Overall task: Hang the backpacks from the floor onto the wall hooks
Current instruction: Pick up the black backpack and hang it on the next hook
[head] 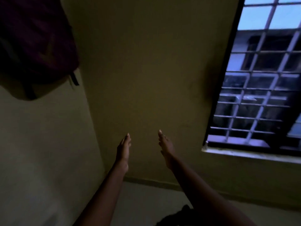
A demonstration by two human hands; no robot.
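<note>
- While both arms reach out toward the wall (146, 70), neither hand carries anything.
- left hand (123, 152): flat, fingers straight and together, palm turned inward, empty, in front of the lower wall.
- right hand (166, 149): same pose, fingers extended, palm facing the left one, empty; a clear gap between the two.
- Neither hand touches the wall as far as the dim light shows.
- backpack (34, 46): dark maroon, up on the wall, upper left, well above and left of the hands. Bottom edge hangs free, with a short dark strap (74, 79) dangling at its right corner. Hook itself is out of frame.
- dark bundle (177, 216) on the floor (143, 201), at the foot of the wall, partly behind the right forearm; too dark to tell whether it's another backpack.
- window (260, 79) with a metal grille sits in the wall on the right side, sill level with the hands.
- Frame is dim and motion-blurred.
</note>
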